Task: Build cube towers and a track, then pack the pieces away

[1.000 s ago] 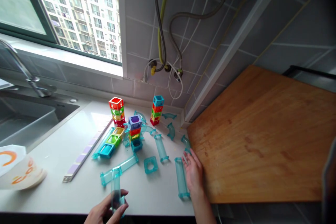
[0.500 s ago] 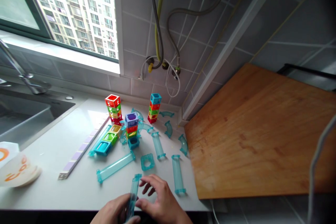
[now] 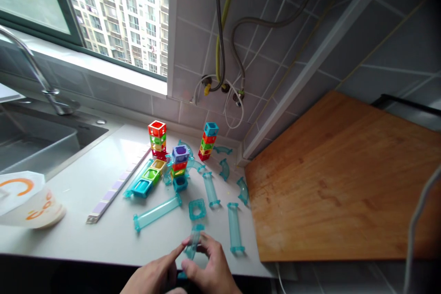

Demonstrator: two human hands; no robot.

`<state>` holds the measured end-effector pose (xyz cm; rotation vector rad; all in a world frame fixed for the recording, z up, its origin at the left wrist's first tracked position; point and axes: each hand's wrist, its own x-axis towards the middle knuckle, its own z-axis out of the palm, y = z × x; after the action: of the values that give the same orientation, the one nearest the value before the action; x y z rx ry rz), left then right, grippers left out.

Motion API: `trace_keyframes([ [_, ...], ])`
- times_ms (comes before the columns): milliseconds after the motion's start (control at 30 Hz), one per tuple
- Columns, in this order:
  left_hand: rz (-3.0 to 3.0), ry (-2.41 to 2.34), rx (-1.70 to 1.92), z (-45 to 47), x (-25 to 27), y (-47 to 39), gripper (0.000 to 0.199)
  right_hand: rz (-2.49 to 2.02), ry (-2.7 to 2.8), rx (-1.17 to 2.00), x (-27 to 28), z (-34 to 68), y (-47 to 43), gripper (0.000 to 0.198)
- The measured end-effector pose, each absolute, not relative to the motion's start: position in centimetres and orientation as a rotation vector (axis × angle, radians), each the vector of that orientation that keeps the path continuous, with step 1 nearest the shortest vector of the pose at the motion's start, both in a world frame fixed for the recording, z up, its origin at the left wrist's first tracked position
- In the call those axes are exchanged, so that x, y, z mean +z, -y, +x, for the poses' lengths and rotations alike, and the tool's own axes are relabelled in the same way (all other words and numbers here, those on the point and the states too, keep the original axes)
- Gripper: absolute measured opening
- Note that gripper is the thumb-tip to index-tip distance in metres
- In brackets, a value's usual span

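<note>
Teal, see-through plastic makes up the track piece (image 3: pixel 195 242), held tilted at the near edge of the bench (image 3: pixel 103 243), nearer than the square piece (image 3: pixel 197 217). The right hand (image 3: pixel 213 264) has its fingers grasping it; the left hand (image 3: pixel 155 273) touches it with a forefinger, its grip unclear. It looks light, stiff, slightly slippery; the long side edges seem the safest hold.

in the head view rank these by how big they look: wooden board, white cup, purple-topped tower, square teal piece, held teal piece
1. Wooden board
2. White cup, even cut off by the edge
3. Purple-topped tower
4. Square teal piece
Unranked: held teal piece, blurred and partly hidden
</note>
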<state>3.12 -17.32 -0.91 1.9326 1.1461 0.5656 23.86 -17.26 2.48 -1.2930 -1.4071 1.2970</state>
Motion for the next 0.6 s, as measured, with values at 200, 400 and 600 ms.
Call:
trace_keyframes([
  [200,1.977,-1.241,0.566,0.8,-0.7,16.7,0.04,-1.513,1.885,0.925,3.0,26.6,15.7,0.044],
  [400,1.994,-1.346,0.685,-1.9,1.1,16.2,0.03,-1.545,2.164,0.598,-1.4,27.4,15.9,0.061],
  [600,1.957,-1.563,0.791,-6.3,2.4,13.2,0.032,-1.438,2.094,0.39,-3.3,28.2,15.2,0.06],
])
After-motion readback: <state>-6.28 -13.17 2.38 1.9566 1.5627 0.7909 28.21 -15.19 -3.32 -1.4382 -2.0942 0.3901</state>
